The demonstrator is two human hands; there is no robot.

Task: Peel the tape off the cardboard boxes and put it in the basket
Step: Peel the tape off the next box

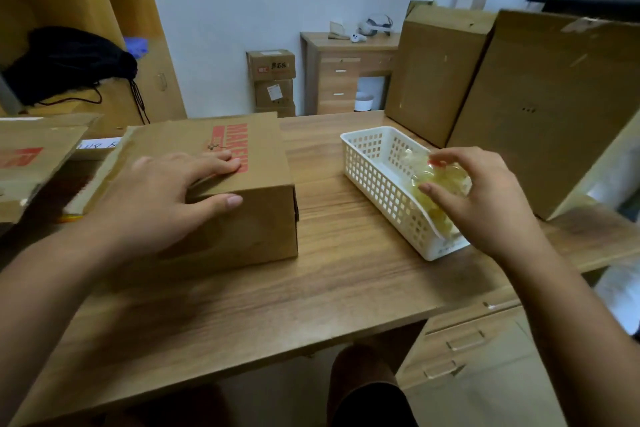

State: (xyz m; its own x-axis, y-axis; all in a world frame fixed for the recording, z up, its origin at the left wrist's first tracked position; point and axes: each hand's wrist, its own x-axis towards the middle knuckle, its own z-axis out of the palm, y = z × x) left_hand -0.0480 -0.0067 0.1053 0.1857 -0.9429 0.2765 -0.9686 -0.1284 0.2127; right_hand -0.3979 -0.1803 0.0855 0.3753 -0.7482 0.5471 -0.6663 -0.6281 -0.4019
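My right hand [485, 198] is over the near end of the white basket [367, 163], fingers curled round a crumpled wad of clear tape [440, 180] inside its rim. The tape looks light, springy and sticky. I expect it to cling, so pinching a dry fold seems best. My left hand [166, 191] lies flat, fingers straight, on the cardboard box [256, 229] left of the basket.

Wooden desk [346, 288], cardboard box [242, 218], white basket [374, 177], two big cartons [540, 107] leaning
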